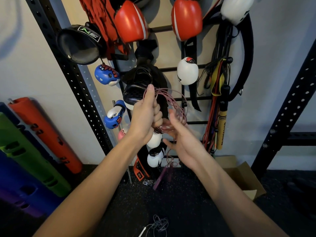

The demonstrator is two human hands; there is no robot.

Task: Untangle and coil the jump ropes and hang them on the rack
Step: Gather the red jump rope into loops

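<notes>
- Readable text: the yellow stick (pixel 222 129) on the right has black vertical lettering, too blurred to read. The black pad (pixel 80 45) at far left has a white/green logo patch, also not legible.
- Left hand (pixel 147 115): fist wrapped round a bunch of coils of the pink jump rope (pixel 177 103), thumb up, held in front of the wall rack (pixel 198 98).
- Right hand (pixel 181 135): fingers spread and relaxed, palm toward the loops. The fingertips are blurred, so contact is unclear.
- The rope is a thin, glossy cord in round loops. Its tail drops to the purple handles (pixel 161 177), which dangle near the floor.
- A second, grey rope (pixel 158 224) lies in a loose tangle on the near floor.
- The rack is a black bar grid carrying glossy red pads (pixel 130 21), blue printed gloves (pixel 106 75) and a white glove (pixel 187 71).
- To the left are a black perforated steel upright (pixel 77 79) and foam tubes (pixel 46 134) in orange, green, blue and purple.
- The floor (pixel 162 199) is black speckled rubber and the wall is pale. An open cardboard box (pixel 242 177) sits on the right.
</notes>
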